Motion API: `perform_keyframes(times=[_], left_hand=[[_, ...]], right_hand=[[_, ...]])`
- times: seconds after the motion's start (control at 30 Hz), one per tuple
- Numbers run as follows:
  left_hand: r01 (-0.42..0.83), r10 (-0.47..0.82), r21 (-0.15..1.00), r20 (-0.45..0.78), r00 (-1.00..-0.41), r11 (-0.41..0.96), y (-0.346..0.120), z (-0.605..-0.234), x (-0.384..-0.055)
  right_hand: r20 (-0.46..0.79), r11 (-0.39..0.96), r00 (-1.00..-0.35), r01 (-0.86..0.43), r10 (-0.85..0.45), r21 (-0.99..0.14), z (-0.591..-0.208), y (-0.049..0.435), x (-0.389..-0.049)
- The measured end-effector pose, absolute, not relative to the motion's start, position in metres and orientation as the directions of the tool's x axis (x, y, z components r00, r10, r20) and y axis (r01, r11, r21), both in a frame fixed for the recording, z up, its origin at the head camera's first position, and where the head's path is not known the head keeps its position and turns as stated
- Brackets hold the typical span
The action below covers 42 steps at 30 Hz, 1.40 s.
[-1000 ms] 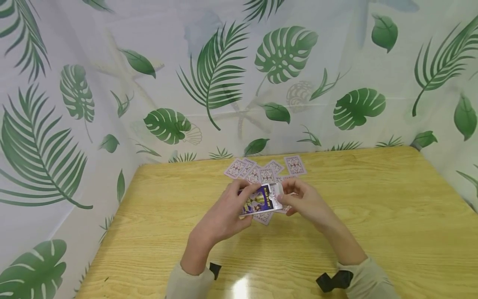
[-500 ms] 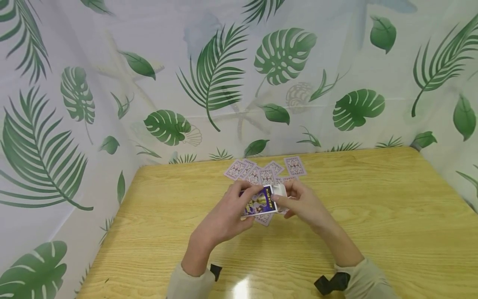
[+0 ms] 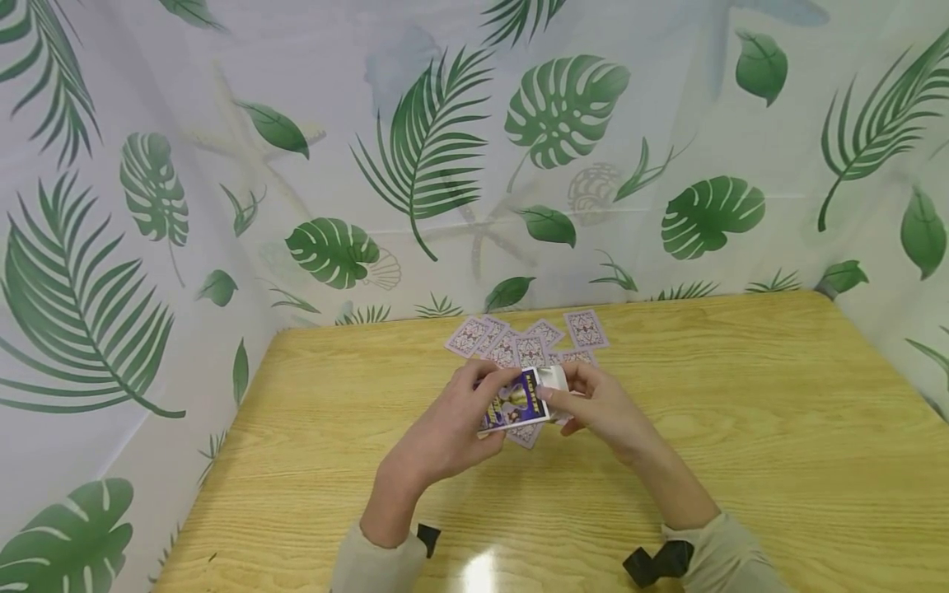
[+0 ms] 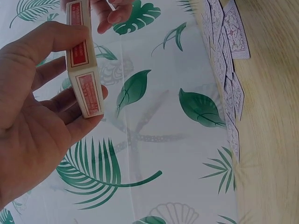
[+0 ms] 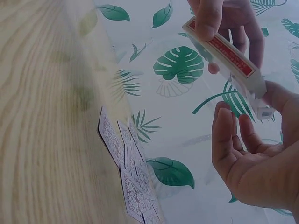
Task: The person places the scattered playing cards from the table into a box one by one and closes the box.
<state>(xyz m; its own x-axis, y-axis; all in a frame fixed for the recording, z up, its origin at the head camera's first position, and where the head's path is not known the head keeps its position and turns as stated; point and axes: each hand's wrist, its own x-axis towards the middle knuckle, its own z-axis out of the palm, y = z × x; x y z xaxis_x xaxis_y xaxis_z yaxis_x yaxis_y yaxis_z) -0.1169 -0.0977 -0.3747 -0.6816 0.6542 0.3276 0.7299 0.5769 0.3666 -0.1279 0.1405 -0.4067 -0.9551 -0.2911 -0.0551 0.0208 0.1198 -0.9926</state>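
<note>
A purple and gold card box [image 3: 516,402] is held above the table by my left hand [image 3: 445,424], thumb on one long edge and fingers on the other. Its red and white narrow sides show in the left wrist view, where the box [image 4: 79,51] stands tilted. At the box's right end, a white flap [image 3: 554,379] sticks out. My right hand [image 3: 611,412] pinches this end, its thumb on the front edge. In the right wrist view, the other fingers [image 5: 224,126] curl apart from the box. Whether cards lie inside is hidden.
Several playing cards [image 3: 530,350] lie face down, overlapping, on the wooden table [image 3: 334,395] behind and beneath the box. One card [image 3: 586,329] lies apart toward the back. A leaf-patterned cloth [image 3: 445,165] rises along the table's back and left edges.
My right thumb has shifted left onto the box's front edge, and the white flap stands out more plainly. The box has barely moved. The cards on the table lie as before.
</note>
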Motion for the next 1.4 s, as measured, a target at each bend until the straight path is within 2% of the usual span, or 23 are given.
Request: perform_keyframes(times=[0.3, 0.43, 0.6, 0.77, 0.93, 1.03, 1.2, 1.4], left_hand=[[0.68, 0.608, 0.407, 0.31, -0.73, 0.609, -0.105, -0.373, -0.119], [0.661, 0.591, 0.416, 0.303, -0.748, 0.624, -0.109, -0.371, -0.119], [0.639, 0.572, 0.43, 0.291, -0.767, 0.637, -0.112, -0.371, -0.119], [0.645, 0.571, 0.425, 0.304, -0.763, 0.636, -0.112, -0.372, -0.121], [0.639, 0.574, 0.435, 0.288, -0.767, 0.635, -0.11, -0.372, -0.12], [0.628, 0.569, 0.439, 0.276, -0.775, 0.642, -0.11, -0.373, -0.12], [0.63, 0.567, 0.431, 0.282, -0.774, 0.646, -0.11, -0.375, -0.121], [0.636, 0.57, 0.417, 0.288, -0.77, 0.649, -0.11, -0.376, -0.123]], right_hand=[[-0.053, 0.102, -0.957, 0.025, -0.284, -0.994, -0.401, 0.152, -0.132], [-0.098, 0.176, -0.972, 0.061, -0.212, -0.983, -0.401, 0.165, -0.141], [-0.068, 0.366, -0.98, -0.006, -0.189, -0.93, -0.413, 0.187, -0.159], [-0.048, 0.614, -0.981, -0.079, -0.188, -0.786, -0.43, 0.199, -0.18], [-0.151, 0.803, -0.984, 0.018, -0.09, -0.595, -0.443, 0.196, -0.195], [-0.195, 0.866, -0.981, 0.078, -0.023, -0.495, -0.449, 0.19, -0.198], [-0.165, 0.933, -0.986, 0.063, 0.004, -0.354, -0.457, 0.178, -0.198], [-0.129, 0.935, -0.992, 0.041, -0.006, -0.352, -0.455, 0.175, -0.195]])
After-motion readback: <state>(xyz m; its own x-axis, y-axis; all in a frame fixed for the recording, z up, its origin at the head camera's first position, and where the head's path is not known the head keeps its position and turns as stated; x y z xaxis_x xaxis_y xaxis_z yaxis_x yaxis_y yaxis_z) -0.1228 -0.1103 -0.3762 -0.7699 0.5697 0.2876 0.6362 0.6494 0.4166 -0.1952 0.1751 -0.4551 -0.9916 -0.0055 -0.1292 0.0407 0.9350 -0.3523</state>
